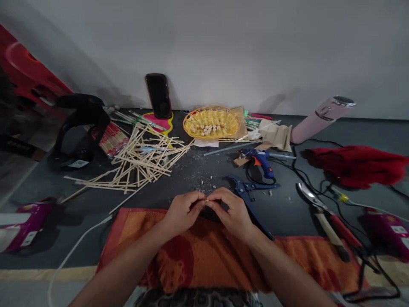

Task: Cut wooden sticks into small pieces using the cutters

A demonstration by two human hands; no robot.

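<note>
My left hand (185, 211) and my right hand (231, 211) meet fingertip to fingertip over the near edge of the dark tabletop. Pinched between them is a small pale wooden piece (207, 200), mostly covered by the fingers. A few similar bits and pale crumbs (204, 181) lie just beyond my fingertips. Beside my right hand is a blue-handled cutter (244, 189), partly hidden under the wrist. Farther back, a yellow woven basket (234, 123) holds several small pale wooden pieces (209, 128). An orange towel (179, 256) lies beneath my forearms.
Thin wooden sticks (143, 157) are heaped at left. A phone (159, 96) leans against the wall. At right are a blue glue gun (263, 162), pruning shears (319, 209), a red cloth (361, 164), cables and a pink bottle (319, 119). Purple boxes (32, 226) sit at both sides.
</note>
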